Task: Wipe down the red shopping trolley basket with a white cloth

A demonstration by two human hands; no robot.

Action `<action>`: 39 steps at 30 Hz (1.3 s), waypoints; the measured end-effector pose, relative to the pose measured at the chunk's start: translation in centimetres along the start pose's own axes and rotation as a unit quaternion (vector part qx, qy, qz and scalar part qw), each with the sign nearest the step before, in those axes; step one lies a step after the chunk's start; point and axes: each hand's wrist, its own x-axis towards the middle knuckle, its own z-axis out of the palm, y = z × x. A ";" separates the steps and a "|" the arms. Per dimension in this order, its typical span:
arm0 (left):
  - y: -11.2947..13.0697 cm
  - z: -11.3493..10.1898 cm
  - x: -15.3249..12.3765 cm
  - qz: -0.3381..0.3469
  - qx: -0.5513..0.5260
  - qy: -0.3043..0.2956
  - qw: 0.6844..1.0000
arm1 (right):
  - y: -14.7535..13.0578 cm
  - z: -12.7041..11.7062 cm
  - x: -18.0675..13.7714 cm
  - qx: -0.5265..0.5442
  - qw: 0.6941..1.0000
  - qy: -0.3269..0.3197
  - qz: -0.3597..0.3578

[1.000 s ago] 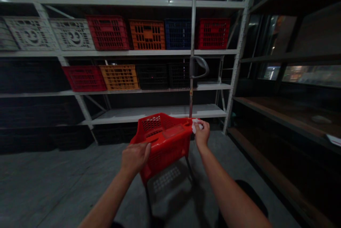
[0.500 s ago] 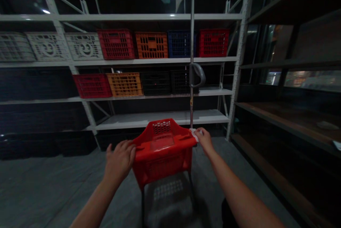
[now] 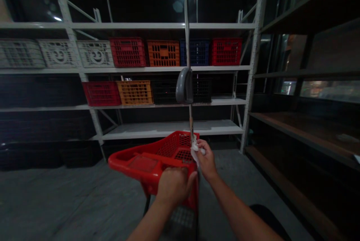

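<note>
A red plastic shopping cart point(image 3: 135, 162) stands turned at an angle in front of me. My left hand point(image 3: 174, 184) is closed over its near handle edge, close to the right corner, with the fingertips hidden behind the rim. A crumpled white cloth point(image 3: 194, 147), perhaps a tissue, is pinched in my right hand point(image 3: 206, 160). The cloth touches the foot of a metal pole point(image 3: 188, 45) that rises from the cart's right corner. Partway up, the pole carries a grey loop-shaped piece point(image 3: 184, 85).
Behind the cart, a white metal rack point(image 3: 168, 130) holds red crates point(image 3: 128, 51), orange crates point(image 3: 163, 53) and white crates point(image 3: 95, 52), plus dark ones. Dark shelving point(image 3: 292, 121) runs along the right. Grey concrete floor point(image 3: 84, 196) lies below.
The cart has swung round, its right corner and pole moving left and nearer. My left hand has shifted from the cart's left corner to near its right. My right hand keeps the cloth, now lower.
</note>
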 end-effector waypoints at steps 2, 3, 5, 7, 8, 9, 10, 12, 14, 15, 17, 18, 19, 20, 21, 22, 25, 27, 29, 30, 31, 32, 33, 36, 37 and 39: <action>-0.7 0.0 -0.4 0.036 0.003 0.004 0.999 | -1.1 1.2 0.8 -0.009 0.999 -0.027 -0.017; -1.0 0.0 -0.5 0.043 0.003 0.007 0.999 | -1.7 1.7 1.4 -0.011 0.999 -0.029 -0.022; -1.4 0.2 -0.5 0.041 0.002 0.015 0.999 | -3.2 2.8 3.4 -0.008 0.999 -0.031 -0.032; -1.6 0.4 -0.1 0.031 0.001 0.020 0.999 | -5.0 3.9 6.4 0.029 0.998 -0.034 -0.048; -1.6 0.5 0.1 0.027 0.001 0.022 0.999 | -6.0 4.5 8.1 0.059 0.996 -0.034 -0.057; -1.7 0.6 0.4 0.024 -0.001 0.023 0.999 | -6.9 5.1 9.7 0.090 0.993 -0.031 -0.064; -1.8 0.8 0.7 0.024 -0.004 0.024 0.999 | -7.6 5.6 11.2 0.117 0.990 -0.027 -0.069; -1.9 1.1 1.3 0.029 -0.012 0.032 0.999 | -8.6 6.4 13.1 0.141 0.987 -0.021 -0.071; -2.2 1.5 1.9 0.042 -0.018 0.043 0.998 | -8.6 6.6 13.3 0.125 0.990 -0.040 -0.059; -2.4 1.6 2.2 0.051 -0.020 0.048 0.997 | -8.2 6.4 12.8 0.103 0.992 -0.058 -0.052; -2.7 2.0 2.7 0.069 -0.022 0.059 0.996 | -6.9 5.6 11.1 0.037 0.994 -0.090 -0.054; -2.9 2.1 2.9 0.077 -0.023 0.062 0.995 | -6.2 5.1 10.2 0.004 0.993 -0.099 -0.058; -3.1 2.2 3.0 0.084 -0.023 0.065 0.994 | -5.5 4.5 9.3 -0.019 0.992 -0.108 -0.059; -3.2 2.3 3.2 0.089 -0.023 0.065 0.994 | -4.9 3.9 8.6 -0.027 0.991 -0.117 -0.053; -3.4 2.3 3.3 0.094 -0.024 0.064 0.993 | -4.4 3.4 8.1 -0.022 0.991 -0.129 -0.042; -3.5 2.4 3.5 0.098 -0.025 0.062 0.993 | -4.2 3.0 7.9 -0.008 0.989 -0.144 -0.028; -3.8 2.3 3.8 0.110 -0.034 0.054 0.992 | -4.9 2.4 8.7 0.029 0.981 -0.192 -0.004; -4.0 2.3 4.0 0.119 -0.041 0.048 0.991 | -6.4 2.8 10.3 0.039 0.973 -0.227 -0.002; -4.2 2.4 4.2 0.127 -0.044 0.045 0.990 | -8.1 3.5 12.1 0.048 0.963 -0.264 0.006; -4.3 2.4 4.4 0.131 -0.044 0.047 0.989 | -8.8 4.0 13.0 0.049 0.959 -0.280 0.014; -4.4 2.5 4.5 0.133 -0.044 0.049 0.989 | -9.3 4.4 13.7 0.049 0.955 -0.292 0.021; -4.5 2.6 4.6 0.136 -0.044 0.051 0.988 | -9.5 4.8 14.3 0.048 0.953 -0.298 0.027; -4.6 2.7 4.7 0.138 -0.046 0.052 0.988 | -9.5 5.1 14.6 0.044 0.953 -0.297 0.030; -5.1 2.8 4.9 0.148 -0.053 0.051 0.986 | -7.1 5.0 13.2 0.018 0.969 -0.245 0.030; -5.2 2.8 4.9 0.151 -0.056 0.051 0.986 | -5.7 4.6 11.9 -0.001 0.974 -0.225 0.038; -5.7 2.7 5.0 0.154 -0.066 0.052 0.984 | -2.4 3.1 8.6 -0.050 0.975 -0.205 0.064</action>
